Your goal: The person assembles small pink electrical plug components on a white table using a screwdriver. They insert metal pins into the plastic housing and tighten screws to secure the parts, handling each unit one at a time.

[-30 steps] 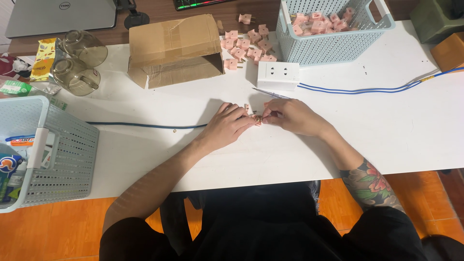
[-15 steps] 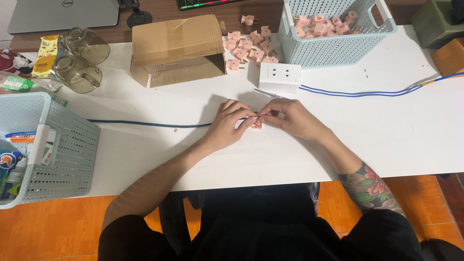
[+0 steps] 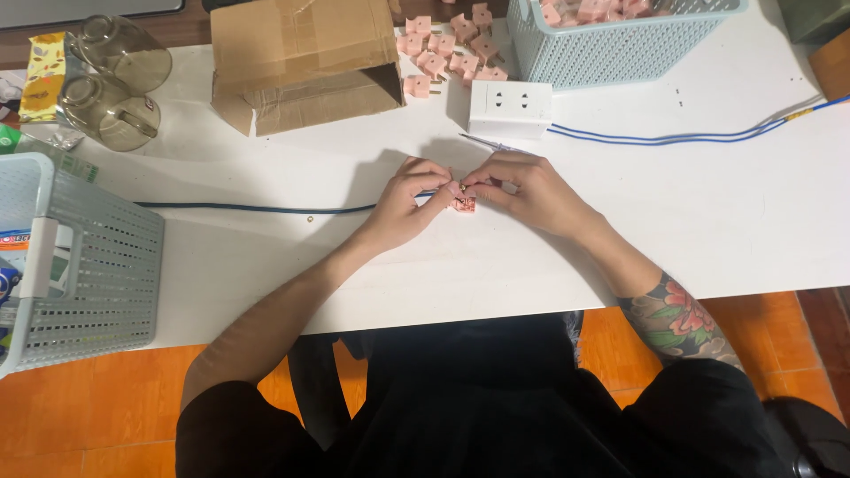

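White bench [image 3: 726,221] carries everything. Cardboard box [image 3: 301,57] at back edge, lying open toward the worker. Pale blue basket [image 3: 620,49] of pink parts at back right corner; grey basket [image 3: 84,257] overhangs left edge. White socket block [image 3: 509,108] just behind the hands, probably kept within reach. Blue wire [image 3: 257,209] runs in from the left. Left hand [image 3: 403,208] and right hand [image 3: 531,195] meet mid-bench, both pinched closed on one small pink plug piece [image 3: 464,204], held low for steadiness.

1 head camera looks steeply down, fairly near, over the white table [image 3: 708,230]; far edge seemingly cropped.
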